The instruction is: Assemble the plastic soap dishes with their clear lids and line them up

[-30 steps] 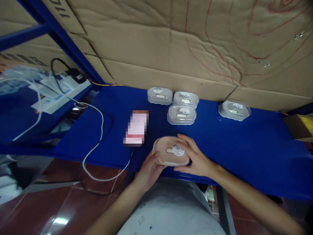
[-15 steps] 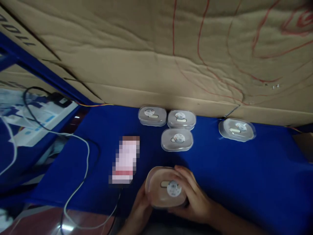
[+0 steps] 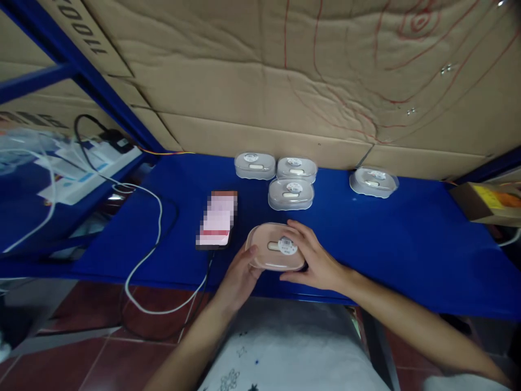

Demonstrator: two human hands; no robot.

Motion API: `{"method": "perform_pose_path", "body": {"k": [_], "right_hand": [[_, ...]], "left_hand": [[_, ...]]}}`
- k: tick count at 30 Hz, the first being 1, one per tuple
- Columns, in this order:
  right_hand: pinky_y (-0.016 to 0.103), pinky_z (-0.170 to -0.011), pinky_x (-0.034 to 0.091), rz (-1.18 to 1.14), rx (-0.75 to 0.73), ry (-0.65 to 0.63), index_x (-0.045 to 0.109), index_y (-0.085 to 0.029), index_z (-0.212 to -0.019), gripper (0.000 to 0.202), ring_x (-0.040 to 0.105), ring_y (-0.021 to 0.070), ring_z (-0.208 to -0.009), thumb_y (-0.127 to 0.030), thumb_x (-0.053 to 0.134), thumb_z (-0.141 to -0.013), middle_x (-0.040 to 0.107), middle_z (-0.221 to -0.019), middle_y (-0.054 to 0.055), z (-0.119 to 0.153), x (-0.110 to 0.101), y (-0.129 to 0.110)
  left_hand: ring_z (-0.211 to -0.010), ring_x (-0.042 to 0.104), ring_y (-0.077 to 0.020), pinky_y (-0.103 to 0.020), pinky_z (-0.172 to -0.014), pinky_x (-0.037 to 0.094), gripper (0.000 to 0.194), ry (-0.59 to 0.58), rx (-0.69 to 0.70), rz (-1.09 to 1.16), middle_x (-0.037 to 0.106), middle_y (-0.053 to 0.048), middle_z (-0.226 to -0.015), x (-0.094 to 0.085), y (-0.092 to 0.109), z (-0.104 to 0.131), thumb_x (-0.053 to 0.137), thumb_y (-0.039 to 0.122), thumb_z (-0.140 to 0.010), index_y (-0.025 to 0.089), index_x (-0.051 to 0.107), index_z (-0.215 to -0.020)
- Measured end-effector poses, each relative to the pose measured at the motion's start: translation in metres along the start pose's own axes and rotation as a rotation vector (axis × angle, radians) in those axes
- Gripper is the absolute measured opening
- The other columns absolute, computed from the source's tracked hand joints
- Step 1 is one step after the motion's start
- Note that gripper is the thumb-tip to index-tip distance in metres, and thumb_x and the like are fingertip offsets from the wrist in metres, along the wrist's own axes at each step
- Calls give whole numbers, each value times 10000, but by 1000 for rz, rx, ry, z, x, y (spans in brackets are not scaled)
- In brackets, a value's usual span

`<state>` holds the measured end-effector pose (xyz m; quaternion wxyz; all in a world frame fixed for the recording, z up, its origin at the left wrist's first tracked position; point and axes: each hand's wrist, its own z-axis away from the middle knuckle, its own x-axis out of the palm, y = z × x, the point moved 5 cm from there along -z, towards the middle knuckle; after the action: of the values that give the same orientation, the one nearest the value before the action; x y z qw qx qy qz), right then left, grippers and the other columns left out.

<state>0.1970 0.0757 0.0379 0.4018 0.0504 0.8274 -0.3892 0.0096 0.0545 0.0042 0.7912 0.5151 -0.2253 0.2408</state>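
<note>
Between my two hands is a pinkish, rounded plastic container (image 3: 264,255) with a clear lid, a pale tab and a round white label. My left hand (image 3: 240,274) grips its left end, thumb on the lid's edge. My right hand (image 3: 315,258) wraps round the right end, its fingers over the lid by the label. Beyond it on the blue table stand similar greyish containers: one container (image 3: 291,201) in front, a second container (image 3: 299,172) right behind, a third container (image 3: 255,172) to the left, and another container (image 3: 373,187) apart at the right.
A phone (image 3: 217,220) with a blurred screen lies left of my hands, a cable at its lower end. A white cable (image 3: 157,244) loops over the table (image 3: 419,255). Power strips (image 3: 89,174) are at left, a cardboard wall (image 3: 228,81) behind, an open box (image 3: 488,203) at right.
The view has shifted, so the table and things sit higher in the picture and more of my arms and clothing shows. Both hands still hold the pinkish container.
</note>
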Motion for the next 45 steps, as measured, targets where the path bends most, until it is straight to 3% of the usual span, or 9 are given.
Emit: {"method": "perform_pose_path", "body": {"k": [8,12,15,19,25,34,37,41,45], "right_hand": [[616,-1249,411,37,-23,-16,183,-311,-1703,973,304,388,-1606,-514,760,-946,306,-1695,202,2,-10,-9],[598,-1237,435,39,27,-48,202,-283,-1698,1030,366,387,-1580,-474,823,-898,358,-1679,210,3,-12,-5],[557,-1240,443,52,30,-82,232,-254,-1684,1027,398,367,-1566,-455,837,-879,386,-1669,207,5,-25,3],[551,-1240,444,163,102,-70,290,-293,-1664,917,415,358,-1557,-485,785,-916,398,-1676,165,17,-68,32],[646,-1211,431,427,263,185,370,-315,-1609,850,500,412,-1473,-550,773,-898,492,-1592,159,37,-141,105],[565,-1166,484,462,267,-19,433,-270,-1554,793,572,364,-1400,-613,713,-896,546,-1532,157,-17,-158,158],[615,-1183,437,490,288,-77,456,-257,-1559,807,534,396,-1439,-624,701,-883,539,-1563,164,-30,-167,169],[749,-1215,277,556,351,-84,362,-264,-1644,929,322,480,-1576,-686,679,-879,353,-1712,202,-33,-171,174],[685,-1247,290,601,381,-3,298,-304,-1676,849,325,409,-1596,-713,543,-973,350,-1730,148,-22,-184,169]], "left_hand": [[-972,780,-233,-276,-761,633,521,-27,48,1,817,-36,-1094,4,5,2,898,449,-789,216,718,-1219],[-997,781,-245,-278,-743,630,569,-40,26,-58,809,-54,-1147,6,1,1,886,505,-809,233,691,-1268],[-1131,754,-250,-299,-874,627,626,-44,32,-110,773,-81,-1282,6,-4,0,836,539,-866,246,640,-1383],[-1427,589,-285,-435,-1186,491,630,-98,209,-169,612,-85,-1554,3,-4,1,701,531,-984,343,494,-1549],[-1502,501,-319,-516,-1238,439,434,-200,257,-418,555,-86,-1592,8,-2,8,654,458,-1026,352,598,-1443],[-1390,590,-303,-466,-1197,487,295,-255,263,-478,595,-82,-1496,15,3,13,659,458,-1017,321,722,-1271],[-1379,590,-292,-446,-1194,484,267,-269,268,-496,612,-86,-1463,15,3,13,649,436,-1026,308,740,-1243],[-1353,600,-284,-431,-1177,490,242,-280,280,-506,632,-95,-1427,15,4,13,641,414,-1033,288,752,-1208],[-1333,612,-280,-416,-1157,498,236,-288,274,-513,648,-92,-1406,16,4,14,647,407,-1030,290,753,-1205]]}}
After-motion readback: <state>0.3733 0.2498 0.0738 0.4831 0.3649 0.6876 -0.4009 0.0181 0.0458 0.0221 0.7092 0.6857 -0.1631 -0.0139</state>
